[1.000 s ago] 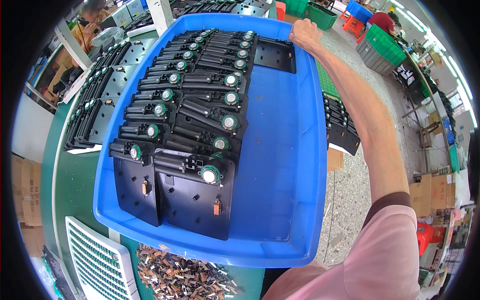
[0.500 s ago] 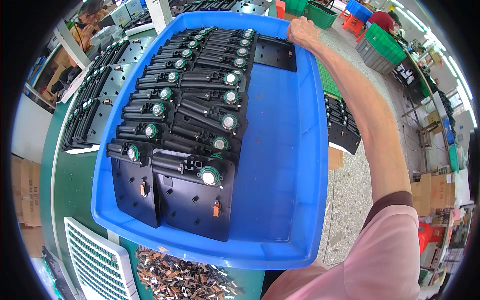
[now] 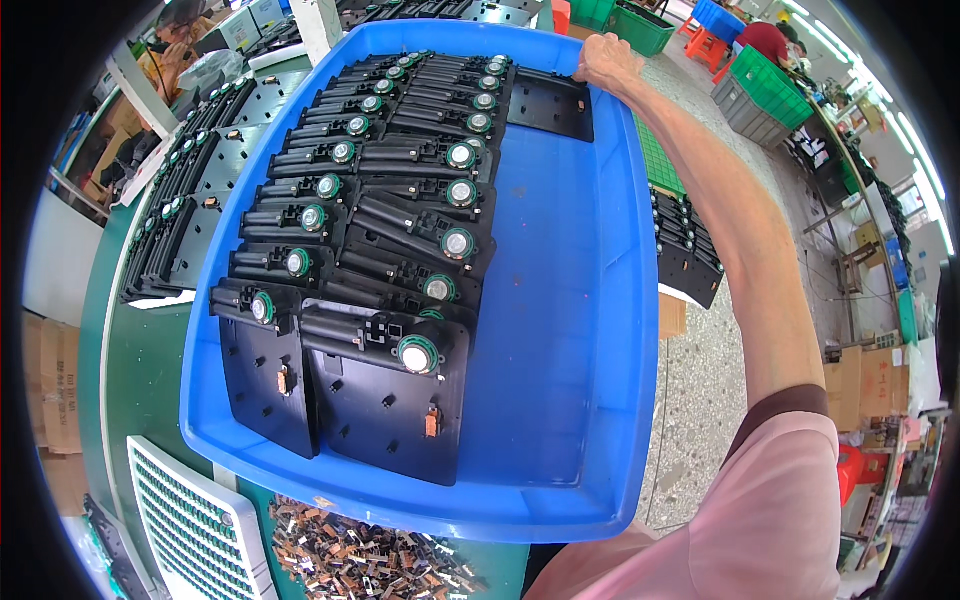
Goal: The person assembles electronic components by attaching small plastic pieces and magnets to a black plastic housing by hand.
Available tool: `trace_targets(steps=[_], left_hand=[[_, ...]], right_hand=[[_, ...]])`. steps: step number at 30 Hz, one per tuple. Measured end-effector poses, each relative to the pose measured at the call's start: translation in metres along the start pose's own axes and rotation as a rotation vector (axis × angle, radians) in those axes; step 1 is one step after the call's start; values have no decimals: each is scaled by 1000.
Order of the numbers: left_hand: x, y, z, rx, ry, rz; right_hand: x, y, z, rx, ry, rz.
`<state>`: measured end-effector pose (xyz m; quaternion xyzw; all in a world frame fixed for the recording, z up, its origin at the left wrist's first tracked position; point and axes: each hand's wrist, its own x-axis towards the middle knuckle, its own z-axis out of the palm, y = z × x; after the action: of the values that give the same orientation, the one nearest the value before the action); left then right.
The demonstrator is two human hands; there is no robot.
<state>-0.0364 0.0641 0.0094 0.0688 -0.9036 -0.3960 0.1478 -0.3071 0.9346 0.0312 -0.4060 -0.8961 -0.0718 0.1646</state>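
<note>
The blue tray (image 3: 590,330) fills most of the view, held out over the green bench (image 3: 140,370) and tipped a little toward the person. The right hand (image 3: 608,62) is closed over the tray's far right corner, fingers curled on the rim, the arm stretched along the tray's right wall. The left hand does not show, so whether it grips anything cannot be told.

Inside the tray, black plastic panels (image 3: 385,385) lie in two overlapping rows down the left and middle, each with a small round speaker (image 3: 417,354) ringed in green. One more panel (image 3: 550,100) lies flat and alone at the far end, just beside the hand. The right part of the tray floor is bare blue, so by the look of it the tray is about two-thirds filled, with space for a further row.

On the bench to the left, more black panels (image 3: 190,200) sit in rows outside the tray. A white grille (image 3: 195,520) and a heap of small brown scraps (image 3: 370,555) lie below the near rim. Green crates (image 3: 770,85) stand on the floor beyond.
</note>
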Motion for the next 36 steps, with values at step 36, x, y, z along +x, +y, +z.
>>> trace_targets(steps=[36], left_hand=[[-10, 24, 0, 66, 118, -346]], right_hand=[[-72, -52, -49, 129, -6, -378]])
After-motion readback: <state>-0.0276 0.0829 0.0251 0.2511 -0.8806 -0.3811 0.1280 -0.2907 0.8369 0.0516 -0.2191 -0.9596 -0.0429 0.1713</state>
